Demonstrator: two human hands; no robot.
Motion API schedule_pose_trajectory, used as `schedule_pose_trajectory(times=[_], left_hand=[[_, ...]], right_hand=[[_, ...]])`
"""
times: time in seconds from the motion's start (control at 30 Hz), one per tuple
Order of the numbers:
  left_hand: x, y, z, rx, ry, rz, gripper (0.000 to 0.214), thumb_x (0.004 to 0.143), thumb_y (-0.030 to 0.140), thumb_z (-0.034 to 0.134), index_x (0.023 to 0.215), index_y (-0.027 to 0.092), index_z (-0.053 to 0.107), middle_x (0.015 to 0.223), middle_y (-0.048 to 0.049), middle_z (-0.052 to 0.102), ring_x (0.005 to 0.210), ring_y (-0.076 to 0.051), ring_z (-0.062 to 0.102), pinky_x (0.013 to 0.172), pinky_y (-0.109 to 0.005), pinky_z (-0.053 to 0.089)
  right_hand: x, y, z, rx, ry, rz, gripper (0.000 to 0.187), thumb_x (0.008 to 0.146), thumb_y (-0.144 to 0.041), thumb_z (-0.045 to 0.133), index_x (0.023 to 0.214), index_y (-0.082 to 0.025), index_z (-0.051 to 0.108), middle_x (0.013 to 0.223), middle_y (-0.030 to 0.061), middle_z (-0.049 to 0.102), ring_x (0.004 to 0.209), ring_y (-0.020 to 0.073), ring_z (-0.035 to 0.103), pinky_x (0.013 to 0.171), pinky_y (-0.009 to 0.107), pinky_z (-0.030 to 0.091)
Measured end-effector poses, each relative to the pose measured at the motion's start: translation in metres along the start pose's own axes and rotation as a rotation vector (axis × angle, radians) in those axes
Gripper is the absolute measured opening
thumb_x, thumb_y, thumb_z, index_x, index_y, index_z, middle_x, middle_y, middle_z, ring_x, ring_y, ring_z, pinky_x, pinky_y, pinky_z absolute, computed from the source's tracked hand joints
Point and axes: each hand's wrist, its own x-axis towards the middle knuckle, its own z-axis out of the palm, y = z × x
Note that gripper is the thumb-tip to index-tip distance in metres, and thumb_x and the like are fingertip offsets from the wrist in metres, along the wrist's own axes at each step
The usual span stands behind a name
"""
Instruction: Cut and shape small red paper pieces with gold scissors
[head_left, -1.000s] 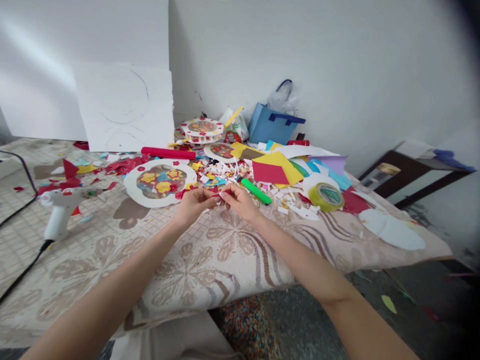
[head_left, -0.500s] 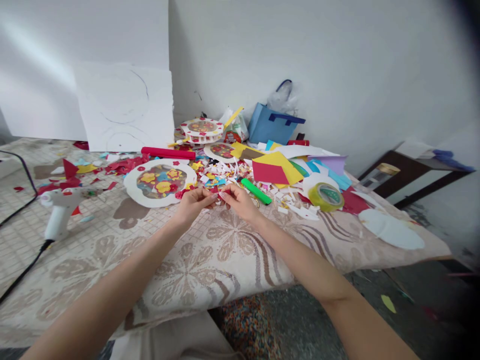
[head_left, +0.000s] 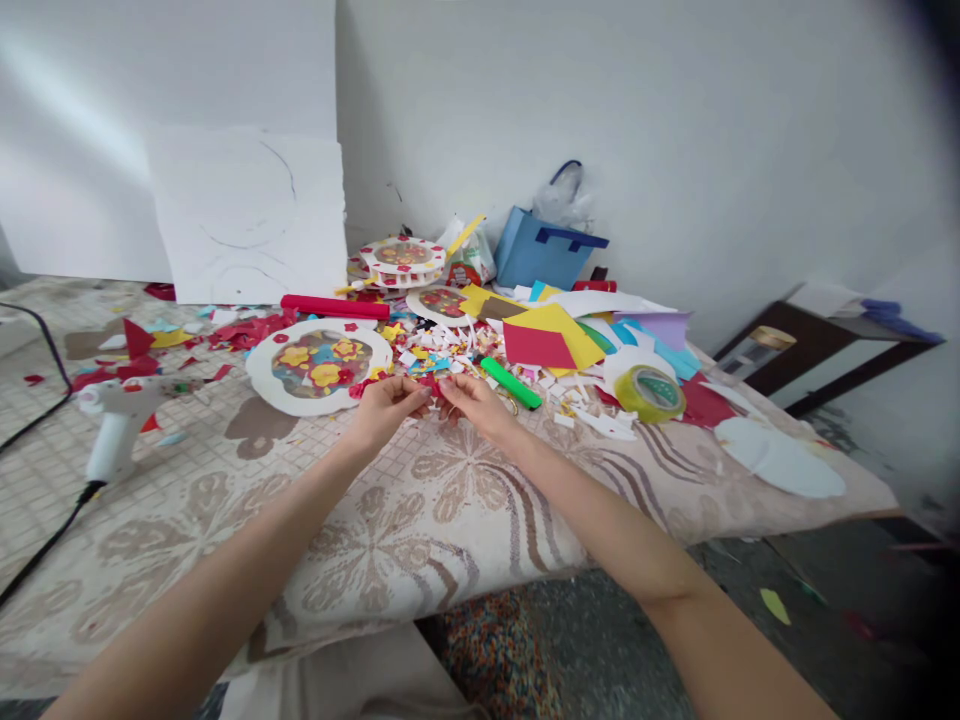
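My left hand [head_left: 388, 408] and my right hand [head_left: 478, 404] meet above the front of the scrap pile, fingertips nearly touching. Thumb and fingers of each are pinched on a small red paper piece [head_left: 430, 384]; its exact shape is mostly hidden by the fingers. Left of my left hand lies a white scalloped paper frame [head_left: 262, 372] with a clear middle covered in yellow, red and blue paper flowers. Small red paper bits [head_left: 366, 386] lie against that hand. Just beyond my right hand rests a bright green roll [head_left: 511, 383].
A white glue gun [head_left: 112, 425] with a black cord stands at left. Yellow tape [head_left: 649, 394] and a white paper oval [head_left: 780, 457] lie to the right. Behind are a red roll [head_left: 334, 306], a round decorated paper piece [head_left: 403, 256], coloured sheets [head_left: 538, 345] and a blue bag [head_left: 544, 250].
My fingers have shifted slightly around the small red piece, the right fingertips turning a little. Both arms stay in nearly the same place; the other things have not moved.
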Motion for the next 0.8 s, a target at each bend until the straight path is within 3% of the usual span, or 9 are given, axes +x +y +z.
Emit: schedule_pose_trajectory(times=[0.23,0.47,0.67,0.8], left_hand=[[0.0006,-0.0017,0.0003,0.023,-0.015,-0.006,0.03,0.067,0.042,0.072,0.068,0.014,0.06,0.061,-0.0008,0.062,0.057,-0.01,0.057,0.058,-0.023,0.047],[-0.0002,0.0018,-0.0009,0.045,0.001,-0.011,0.031,0.068,0.043,0.07,0.069,0.014,0.059,0.061,-0.0007,0.062,0.057,-0.01,0.057,0.06,-0.024,0.048],[0.0029,-0.0021,-0.0025,0.043,-0.063,-0.072,0.035,0.066,0.046,0.07,0.072,0.014,0.059,0.063,-0.0022,0.065,0.058,-0.011,0.058,0.059,-0.024,0.047],[0.0039,-0.0044,-0.004,0.064,-0.063,-0.079,0.037,0.065,0.048,0.071,0.069,0.013,0.059,0.059,-0.0019,0.063,0.055,-0.011,0.057,0.058,-0.025,0.046]], right_hand=[[0.0011,0.0023,-0.0024,-0.102,-0.01,-0.093,0.03,0.074,-0.043,0.066,0.076,-0.016,0.054,0.061,-0.0042,0.054,0.051,0.0081,0.05,0.049,0.021,0.041],[0.0007,0.0,-0.0038,0.01,-0.036,0.039,0.036,0.074,-0.052,0.062,0.078,-0.016,0.055,0.067,0.0003,0.062,0.054,0.0106,0.059,0.05,0.023,0.045],[0.0001,-0.0007,-0.0039,-0.06,-0.017,-0.019,0.034,0.072,-0.048,0.065,0.071,-0.017,0.051,0.056,-0.0046,0.053,0.046,0.0081,0.052,0.047,0.021,0.042],[-0.0006,0.0001,-0.0026,-0.101,-0.076,-0.007,0.032,0.077,-0.048,0.06,0.074,-0.017,0.051,0.058,-0.0042,0.053,0.049,0.0093,0.052,0.049,0.022,0.043]])
